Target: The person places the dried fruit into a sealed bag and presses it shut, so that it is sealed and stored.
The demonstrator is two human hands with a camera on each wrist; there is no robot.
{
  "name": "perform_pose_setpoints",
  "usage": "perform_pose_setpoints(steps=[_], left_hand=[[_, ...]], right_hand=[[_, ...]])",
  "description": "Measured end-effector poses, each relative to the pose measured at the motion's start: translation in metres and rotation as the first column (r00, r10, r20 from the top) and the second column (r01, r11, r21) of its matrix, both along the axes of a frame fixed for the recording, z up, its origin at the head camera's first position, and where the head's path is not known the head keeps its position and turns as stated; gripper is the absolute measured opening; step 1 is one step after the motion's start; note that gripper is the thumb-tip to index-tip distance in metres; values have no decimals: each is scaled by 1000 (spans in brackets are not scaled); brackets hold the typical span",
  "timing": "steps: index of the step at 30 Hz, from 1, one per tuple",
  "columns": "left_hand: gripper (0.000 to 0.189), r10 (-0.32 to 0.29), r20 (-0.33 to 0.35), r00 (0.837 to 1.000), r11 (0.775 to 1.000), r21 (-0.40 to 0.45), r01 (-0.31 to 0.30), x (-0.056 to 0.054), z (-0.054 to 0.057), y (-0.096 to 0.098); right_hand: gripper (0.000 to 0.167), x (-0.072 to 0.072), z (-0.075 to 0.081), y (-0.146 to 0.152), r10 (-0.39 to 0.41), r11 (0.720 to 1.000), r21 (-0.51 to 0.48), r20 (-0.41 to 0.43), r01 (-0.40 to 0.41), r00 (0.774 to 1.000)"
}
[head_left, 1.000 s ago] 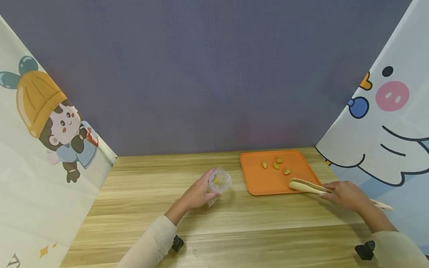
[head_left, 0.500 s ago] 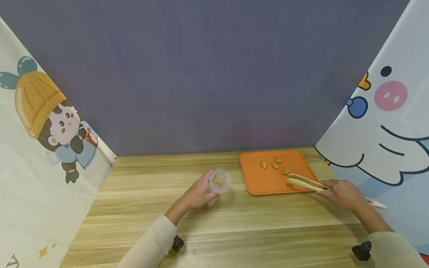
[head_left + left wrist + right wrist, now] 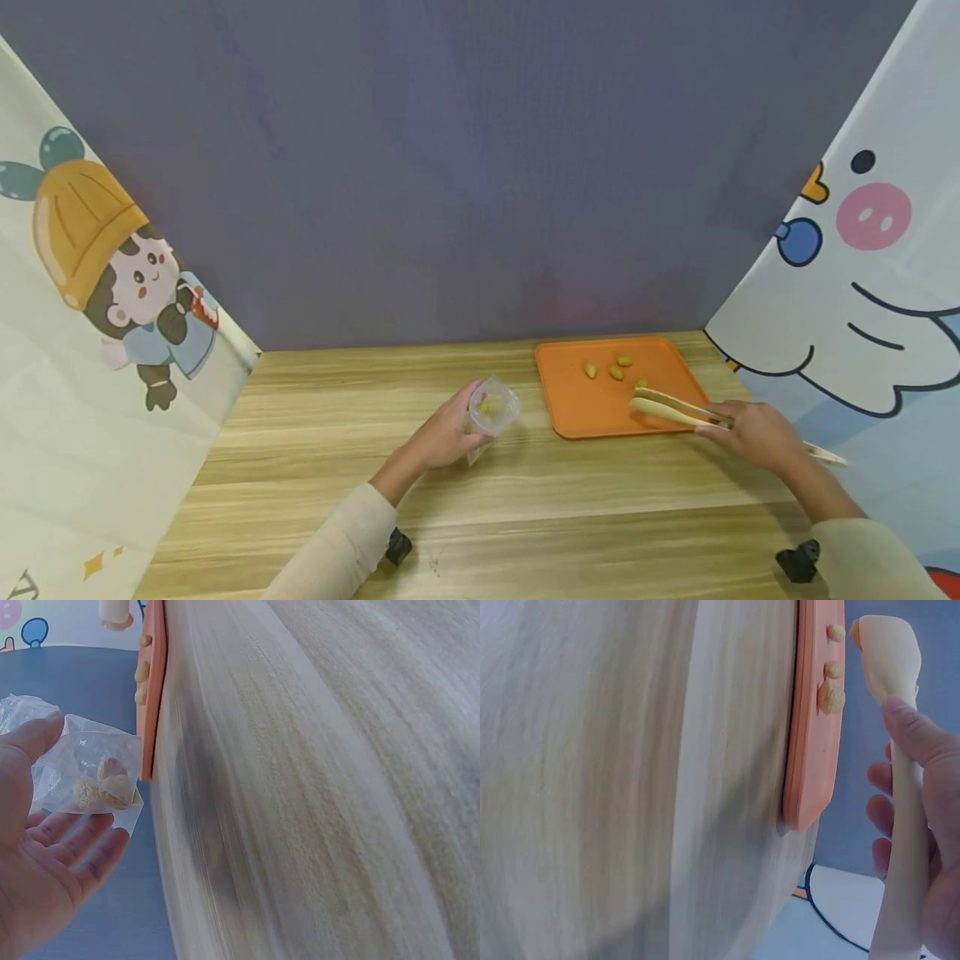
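One pair of cream tongs (image 3: 670, 412), in the right hand (image 3: 761, 437): the long axis runs roughly level, from a handle end behind the wrist at the person's right, leftward and slightly away, tips above the orange tray (image 3: 588, 418); the two arms stand slightly parted at the tips. Thumb and fingers of that hand are curled round the tongs, pinching them. Four brownish nut-like pieces (image 3: 591, 370), on the tray: three grouped toward its far side, the fourth just beside the tips and partly hidden; I cannot tell whether the tongs touch it. One clear plastic container (image 3: 506, 410), left of the tray and apart from it: roughly upright, round mouth up, several similar pieces low inside. The left hand (image 3: 448, 435) pinches it, thumb on the near side, fingers round the far side; whether its base meets the table I cannot tell. One wood-grain table (image 3: 360, 379), beneath all. Two pale sleeves (image 3: 341, 537), a black device (image 3: 397, 546) at each cuff. One dark grey wall (image 3: 420, 175), behind.
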State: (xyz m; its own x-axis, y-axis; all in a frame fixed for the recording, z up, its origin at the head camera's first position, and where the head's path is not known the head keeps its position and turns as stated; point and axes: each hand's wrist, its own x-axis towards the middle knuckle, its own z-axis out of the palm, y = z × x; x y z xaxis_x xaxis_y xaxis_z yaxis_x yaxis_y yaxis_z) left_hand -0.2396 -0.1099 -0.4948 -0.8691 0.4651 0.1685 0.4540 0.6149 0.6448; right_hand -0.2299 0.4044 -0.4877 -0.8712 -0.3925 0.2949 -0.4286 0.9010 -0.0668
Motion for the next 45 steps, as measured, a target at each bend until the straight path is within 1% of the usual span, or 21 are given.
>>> perform_pose_setpoints(steps=[5,7,15,24,31,35,39,45], left_hand=[[90,-9,-6,1000,1000,2,9,1,1,1],[90,-12,-7,1000,1000,4,12,1,1,1],[91,-17,-8,1000,1000,-12,17,1,1,3],[90,-21,-10,1000,1000,-12,21,1,0,3],[90,-23,-14,1000,1000,-18,23,1,1,4],[90,-22,-16,1000,1000,-20,21,0,1,5],[89,-19,-19,1000,1000,-19,19,0,2,6],[89,-18,-26,999,1000,-25,18,0,2,7]], right_hand=[[42,-6,-3,-6,41,999,-21,-51,-43,998],[41,-7,-4,-8,49,998,-31,-48,-50,998],[43,-7,-2,-19,26,999,-37,35,-25,999],[40,-12,2,-34,88,994,-60,-18,-89,996],[38,-14,6,-46,111,991,-64,-44,-114,993],[38,-16,7,-53,116,991,-67,-40,-119,992],[38,-18,8,-62,125,988,-90,-31,-127,992],[38,-20,9,-78,188,974,-118,-75,-196,979]])
